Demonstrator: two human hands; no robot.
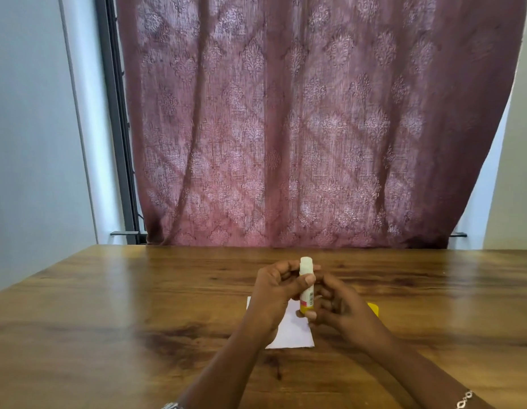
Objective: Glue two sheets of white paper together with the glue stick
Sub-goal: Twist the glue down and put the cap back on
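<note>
An uncapped glue stick (306, 283) stands upright above the table, its white tip pointing up. My left hand (275, 290) grips its upper body between thumb and fingers. My right hand (336, 308) pinches its yellow base from the right. White paper (291, 329) lies flat on the table under both hands, mostly hidden by them; I cannot tell whether it is one sheet or two. A yellow cap (373, 308) lies on the table just right of my right hand.
The wooden table (109, 320) spreads wide to the left and right of the paper. A patterned maroon curtain (300, 128) hangs behind the table's far edge, with a window frame (114, 128) at its left.
</note>
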